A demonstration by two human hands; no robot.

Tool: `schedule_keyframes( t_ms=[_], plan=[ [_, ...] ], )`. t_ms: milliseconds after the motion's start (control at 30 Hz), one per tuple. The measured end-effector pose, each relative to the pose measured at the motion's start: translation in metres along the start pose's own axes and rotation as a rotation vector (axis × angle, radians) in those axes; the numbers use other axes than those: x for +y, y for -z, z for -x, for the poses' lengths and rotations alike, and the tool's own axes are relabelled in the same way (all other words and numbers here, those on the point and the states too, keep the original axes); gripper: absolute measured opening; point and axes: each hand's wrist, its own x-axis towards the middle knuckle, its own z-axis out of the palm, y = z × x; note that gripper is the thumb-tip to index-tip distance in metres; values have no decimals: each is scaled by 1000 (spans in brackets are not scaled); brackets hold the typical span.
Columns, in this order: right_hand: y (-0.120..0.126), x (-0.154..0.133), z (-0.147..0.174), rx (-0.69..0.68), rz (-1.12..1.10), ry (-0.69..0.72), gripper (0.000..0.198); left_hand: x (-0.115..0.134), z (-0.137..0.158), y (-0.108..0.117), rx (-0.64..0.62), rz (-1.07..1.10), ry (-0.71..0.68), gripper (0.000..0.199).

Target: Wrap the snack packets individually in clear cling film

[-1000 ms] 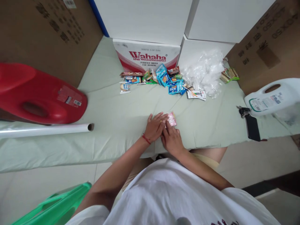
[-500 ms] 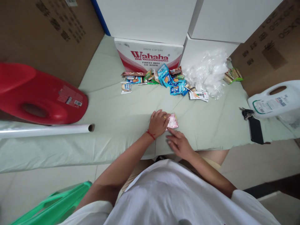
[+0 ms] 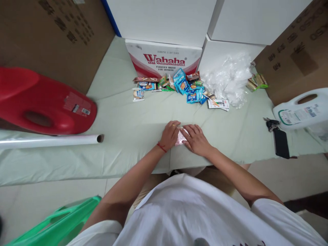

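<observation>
A small pink, shiny wrapped packet [image 3: 181, 137] lies on the cloth-covered table close to its front edge. My left hand [image 3: 170, 134], with a red string at the wrist, presses on the packet's left side, fingers bent together. From the right, my right hand [image 3: 196, 138] grips the same packet, with its thumb at the near edge and its fingers over the far right part. Both hands hide much of the wrapper, so its print cannot be read.
Small snack packets [image 3: 183, 85] lie heaped before the Wahaba carton [image 3: 164, 63]. Beside them is crumpled clear plastic [image 3: 228, 82]. A red jug [image 3: 51, 106] and a film roll [image 3: 51, 140] are left; a white jug [image 3: 302, 109], keys [image 3: 270, 123] and a black phone [image 3: 281, 142] right.
My right hand has moved up onto the packet's right side, where before only a fingertip was near its lower edge. My left hand has shifted slightly left, uncovering the packet's left part.
</observation>
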Motion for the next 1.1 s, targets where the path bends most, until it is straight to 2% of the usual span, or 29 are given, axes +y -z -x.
schedule_keyframes(
  t_ms=[200, 367, 433, 533, 633, 700, 767, 833, 900, 967, 1033, 1100],
  plan=[
    [19, 2, -18, -76, -16, 156, 56, 4, -4, 3, 44, 100, 72, 32],
    [12, 7, -30, -113, 14, 232, 81, 6, 0, 7, 257, 159, 209, 26],
    [8, 6, -31, -128, 55, 212, 82, 6, 7, 11, 348, 165, 256, 23],
    [8, 3, -32, -131, 53, 124, 74, 5, 21, 21, 416, 170, 313, 20],
    [14, -3, -27, -98, -135, 30, 75, 7, 38, 31, 438, 274, 392, 22],
    [20, -10, -22, -25, -449, -30, 75, 13, 46, 35, 413, 480, 430, 30],
    [23, -21, -16, 39, -869, -140, 73, 23, 49, 35, 321, 758, 454, 42],
    [21, -34, -13, 9, -1255, -303, 76, 36, 48, 32, 160, 997, 482, 53],
    [14, -44, -11, -58, -1496, -469, 79, 47, 43, 26, -11, 1140, 525, 58],
    [6, -49, -10, -59, -1569, -584, 78, 54, 37, 20, -94, 1219, 583, 55],
    [1, -49, -8, 44, -1480, -649, 73, 56, 32, 16, -59, 1257, 638, 51],
    [0, -46, -3, 128, -1309, -643, 64, 55, 28, 13, 18, 1265, 667, 52]
  ],
)
